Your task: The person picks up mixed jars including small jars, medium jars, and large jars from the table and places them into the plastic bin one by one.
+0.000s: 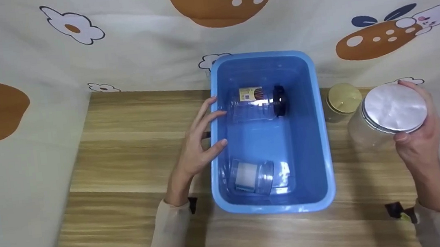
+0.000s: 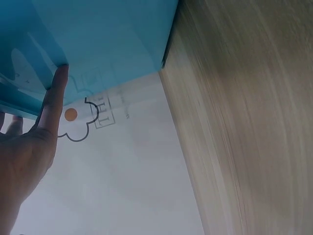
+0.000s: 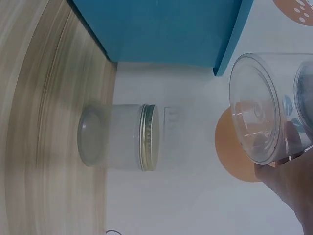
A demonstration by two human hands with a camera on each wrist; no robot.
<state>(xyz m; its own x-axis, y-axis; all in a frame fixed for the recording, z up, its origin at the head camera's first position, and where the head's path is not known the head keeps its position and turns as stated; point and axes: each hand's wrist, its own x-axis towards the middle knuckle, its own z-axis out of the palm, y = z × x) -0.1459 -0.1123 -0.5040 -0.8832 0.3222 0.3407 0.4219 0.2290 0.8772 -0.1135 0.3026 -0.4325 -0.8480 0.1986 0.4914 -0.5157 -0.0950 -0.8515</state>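
My right hand grips a large clear plastic jar with a silver lid, fingers and thumb around its upper part. It is lifted above the table, right of a blue bin. My left hand rests at the bin's left rim, fingers spread and loosely extended; one finger lies along the blue wall in the left wrist view. Inside the bin, a clear jar with a black lid and a yellow label lies on its side near the back. Another clear jar with a white label lies at the front left.
A smaller clear jar with a gold lid stands upright on the wooden table, close to the bin's right side. Behind the table hangs a pale cloth printed with carrots, flowers and rabbits. Small black pieces lie near the sleeves.
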